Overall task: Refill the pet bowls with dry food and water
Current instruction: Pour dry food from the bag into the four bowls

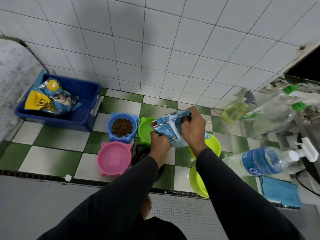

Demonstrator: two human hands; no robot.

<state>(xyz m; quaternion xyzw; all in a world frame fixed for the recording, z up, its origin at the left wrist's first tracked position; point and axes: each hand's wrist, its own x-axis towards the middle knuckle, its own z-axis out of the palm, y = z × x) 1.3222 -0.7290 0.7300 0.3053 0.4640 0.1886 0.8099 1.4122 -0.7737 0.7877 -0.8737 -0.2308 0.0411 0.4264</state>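
The right hand (192,129) grips the upper, far end of a blue bag of dry food (170,130), fingers curled over its crumpled top, while the left hand (160,142) pinches the bag's lower near side, so both hold it in the air above the floor. The bag lies tilted, its long axis running from the right hand down and leftward, and its torn mouth, where brown kibble shows, points left toward the green bowl (146,131). That bowl sits directly under and just beyond the mouth and looks empty, so I judge it the next to be filled; the pour turns on tipping the mouth further down to the left, with the right hand lifting the tail end. Just left of it the blue bowl (122,127) already holds kibble, and the pink bowl (114,159) nearer the person is empty. Two lime bowls (212,146) lie to the right, partly hidden by the right arm. A water bottle (256,163) lies on its side further right, with a blue cloth (280,193) near it. A blue bin (65,104) with more bags stands by the wall at the far left.
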